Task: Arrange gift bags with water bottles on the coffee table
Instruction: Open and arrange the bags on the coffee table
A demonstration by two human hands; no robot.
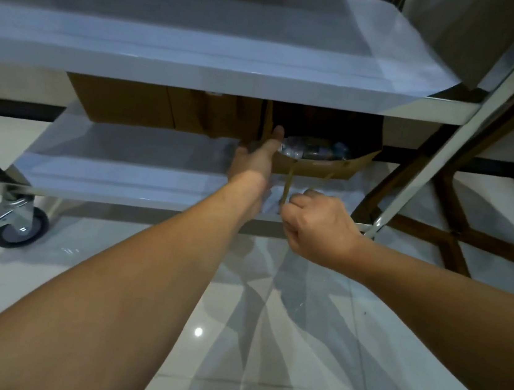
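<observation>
A brown paper gift bag [320, 167] lies on its side on the lower shelf [124, 159] of a steel cart, its mouth facing me. Water bottles [313, 150] show inside the opening. My left hand [258, 159] reaches onto the shelf and holds the bag's left edge at the mouth, thumb up against it. My right hand [316, 225] is curled round the bag's cord handle [287, 185] at the shelf's front edge. More brown bags [163, 107] stand further back on the same shelf, their tops hidden by the upper shelf.
The cart's upper shelf [205, 26] hangs low over the bags. A caster wheel [20, 224] stands at the lower left on the glossy tiled floor [263, 341]. Dark wooden furniture legs [452, 231] cross behind the cart's right post [471, 124].
</observation>
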